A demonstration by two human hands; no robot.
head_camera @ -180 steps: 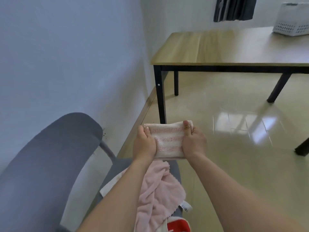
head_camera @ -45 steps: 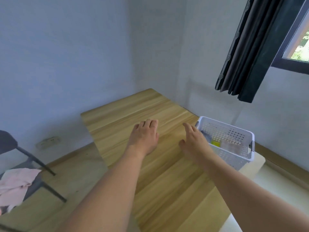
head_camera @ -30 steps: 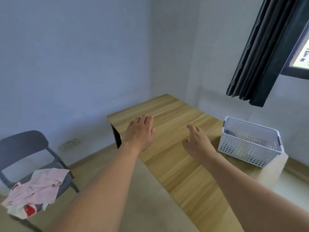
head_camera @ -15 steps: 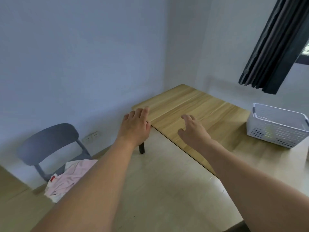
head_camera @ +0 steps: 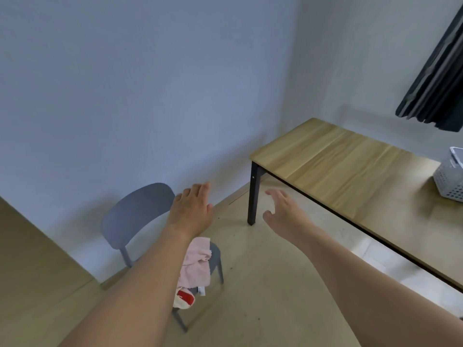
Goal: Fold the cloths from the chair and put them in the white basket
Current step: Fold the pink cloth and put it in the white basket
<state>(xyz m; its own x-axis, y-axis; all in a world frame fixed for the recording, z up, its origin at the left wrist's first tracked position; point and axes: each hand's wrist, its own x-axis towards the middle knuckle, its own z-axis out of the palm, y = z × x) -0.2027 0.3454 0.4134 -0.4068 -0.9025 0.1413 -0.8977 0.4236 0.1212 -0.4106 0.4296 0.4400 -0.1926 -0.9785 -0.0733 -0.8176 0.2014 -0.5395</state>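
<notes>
A grey chair (head_camera: 136,211) stands by the left wall with a crumpled pink cloth (head_camera: 196,266) on its seat and a white-and-red cloth (head_camera: 185,299) hanging off the front edge. My left forearm hides part of the seat. My left hand (head_camera: 191,210) is held out in the air above the chair, fingers straight, holding nothing. My right hand (head_camera: 281,211) hovers over the floor near the table leg, fingers relaxed and empty. The white basket (head_camera: 449,182) sits on the wooden table (head_camera: 338,166) at the far right edge, partly cut off.
A black table leg (head_camera: 253,196) stands just right of the chair. A dark curtain (head_camera: 436,78) hangs at the upper right. Tan floor lies between chair and table. A brown panel (head_camera: 27,259) fills the lower left.
The striped cloth held six seconds ago is gone from my hands. The view has swung left from the basket and table towards the chair, which is now nearer and under my left arm.
</notes>
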